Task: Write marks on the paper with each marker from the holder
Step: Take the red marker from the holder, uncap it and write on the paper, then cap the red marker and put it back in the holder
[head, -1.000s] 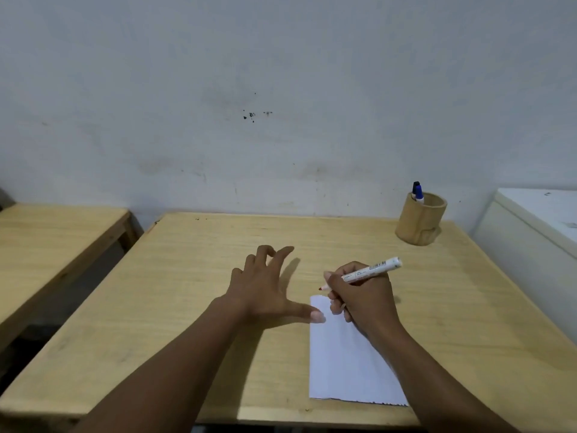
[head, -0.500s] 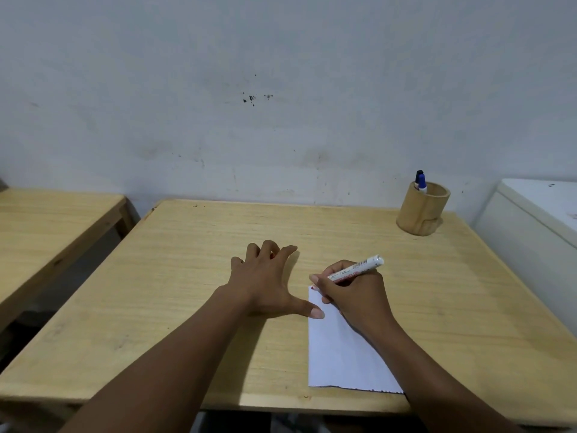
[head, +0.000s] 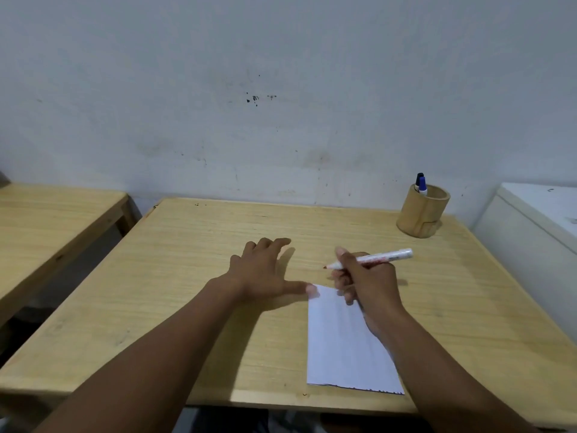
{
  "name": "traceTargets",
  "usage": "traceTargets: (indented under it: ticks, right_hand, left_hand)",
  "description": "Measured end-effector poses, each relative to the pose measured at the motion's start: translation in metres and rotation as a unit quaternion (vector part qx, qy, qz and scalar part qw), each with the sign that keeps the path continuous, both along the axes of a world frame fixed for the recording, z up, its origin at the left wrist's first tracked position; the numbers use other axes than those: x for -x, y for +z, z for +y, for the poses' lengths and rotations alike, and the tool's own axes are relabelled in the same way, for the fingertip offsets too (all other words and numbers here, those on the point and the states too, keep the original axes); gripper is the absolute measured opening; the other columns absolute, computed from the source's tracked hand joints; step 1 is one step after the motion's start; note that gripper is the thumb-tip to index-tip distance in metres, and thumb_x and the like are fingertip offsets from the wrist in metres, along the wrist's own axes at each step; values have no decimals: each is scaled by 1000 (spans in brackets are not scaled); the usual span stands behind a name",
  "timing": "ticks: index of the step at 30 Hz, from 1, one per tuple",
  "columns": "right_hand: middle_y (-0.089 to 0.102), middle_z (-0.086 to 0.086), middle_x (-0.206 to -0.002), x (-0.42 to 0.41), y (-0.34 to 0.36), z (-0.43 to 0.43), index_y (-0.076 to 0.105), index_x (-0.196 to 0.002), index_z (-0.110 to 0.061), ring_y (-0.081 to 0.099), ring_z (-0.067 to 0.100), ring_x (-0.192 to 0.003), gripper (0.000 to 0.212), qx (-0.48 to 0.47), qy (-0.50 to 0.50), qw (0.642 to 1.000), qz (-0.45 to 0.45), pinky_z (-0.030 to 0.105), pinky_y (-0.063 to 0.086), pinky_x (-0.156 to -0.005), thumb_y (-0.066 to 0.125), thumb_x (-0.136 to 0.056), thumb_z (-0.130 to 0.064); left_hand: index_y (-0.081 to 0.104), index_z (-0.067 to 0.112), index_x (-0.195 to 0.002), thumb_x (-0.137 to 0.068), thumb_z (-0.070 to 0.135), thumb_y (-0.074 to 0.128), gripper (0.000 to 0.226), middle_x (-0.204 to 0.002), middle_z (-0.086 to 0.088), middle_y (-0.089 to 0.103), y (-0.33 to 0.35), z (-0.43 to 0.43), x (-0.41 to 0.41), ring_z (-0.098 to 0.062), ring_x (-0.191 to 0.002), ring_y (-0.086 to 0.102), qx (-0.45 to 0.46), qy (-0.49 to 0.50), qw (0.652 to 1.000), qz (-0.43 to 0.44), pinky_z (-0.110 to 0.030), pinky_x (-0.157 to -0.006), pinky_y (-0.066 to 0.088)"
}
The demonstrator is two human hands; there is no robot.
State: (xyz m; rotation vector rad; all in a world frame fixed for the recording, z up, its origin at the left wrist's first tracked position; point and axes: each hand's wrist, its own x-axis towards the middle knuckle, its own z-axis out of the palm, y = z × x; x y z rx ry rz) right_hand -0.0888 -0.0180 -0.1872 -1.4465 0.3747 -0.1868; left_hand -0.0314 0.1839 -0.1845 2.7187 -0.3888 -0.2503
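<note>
Right hand (head: pixel 368 279) has lifted the red marker (head: pixel 379 258) beyond the paper (head: pixel 340 345), fingers gripping; left hand (head: pixel 262 270) splayed.

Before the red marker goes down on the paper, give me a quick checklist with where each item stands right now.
1. Marker gripped: ok. The right hand holds the marker in a writing grip.
2. Cap off: ok. The red tip points left, uncovered.
3. Tip over the paper: not ok. It sits beyond the far edge of the paper, over bare table.
4. Paper steadied: ok. The left hand lies flat with its thumb on the sheet's far left corner.
5. Writing area free: ok. The visible sheet is blank; no marks show.
6. Next markers ready: ok. A blue and a black one stand in the holder.
</note>
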Motion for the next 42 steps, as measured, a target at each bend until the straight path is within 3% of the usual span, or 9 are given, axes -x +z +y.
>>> traceTargets:
  ticks: [3,6,10,15,25,30,35,38,42]
  right_hand:
    - [60,4,-56,-11,8,-14,67,-80,-10,47,8,-39,23,-170,-43,983,44,19,30,-35,79,-88,-29]
    - [58,4,-59,-21,20,-31,63,-83,-12,48,6,-37,17,-235,-45,971,27,16,30,-32,76,-90,-20]
    - [63,11,-72,-29,46,-55,67,-96,-6,60,12,-46,8,-192,-7,981,6,21,40,-42,65,-92,-13]
    - [66,13,-71,-42,71,-72,66,-88,-1,61,16,-47,14,-112,12,993,-27,27,38,-51,58,-94,-11]
    - [72,14,-74,-72,89,-93,71,-91,-4,66,19,-58,7,-129,-17,987,-93,26,46,-50,69,-92,-11]
    - [74,13,-73,-80,88,-103,74,-89,-2,68,18,-60,10,-121,-15,987,-105,27,47,-54,69,-94,-10]
    - [72,14,-76,-87,84,-112,72,-93,-3,69,17,-58,10,-156,0,982,-104,25,48,-51,71,-93,-12]
    - [70,15,-77,-89,89,-130,70,-95,-7,61,17,-50,31,-119,7,992,-45,24,40,-43,74,-90,-38]
    - [69,17,-70,-84,88,-183,65,-102,-5,46,16,-41,60,-29,-138,989,31,18,28,-35,57,-92,-63]
  left_hand:
    - [66,24,-126,-78,54,79,58,-114,3,62,-5,13,-16,-21,-117,60,88,2,996,-17,-34,-95,48]
    - [80,21,-92,-88,26,74,9,-86,10,73,-8,21,-23,-14,-95,71,123,12,991,-59,-22,-72,46]
    - [82,17,-79,-87,24,79,11,-71,4,78,7,10,-31,1,-62,67,282,72,956,-42,-18,-62,48]
    - [79,12,-88,-86,34,81,22,-83,2,77,50,-47,-45,-15,-65,65,566,141,809,74,-27,-64,46]
    - [81,16,-80,-81,41,83,26,-82,3,67,69,-146,-77,-17,-71,56,640,116,729,212,-30,-67,45]
    - [81,11,-81,-83,36,82,25,-67,3,63,69,-172,-86,-15,-65,56,650,94,725,209,-28,-65,45]
    - [82,5,-89,-83,36,83,31,-66,-3,63,69,-188,-93,-16,-67,60,630,99,755,150,-28,-67,52]
    - [82,11,-79,-83,40,82,29,-65,-2,65,76,-197,-96,-15,-65,60,589,75,800,86,-29,-67,51]
    - [81,18,-75,-84,42,80,26,-70,2,73,101,-216,-106,-11,-62,65,548,54,835,-19,-29,-68,53]
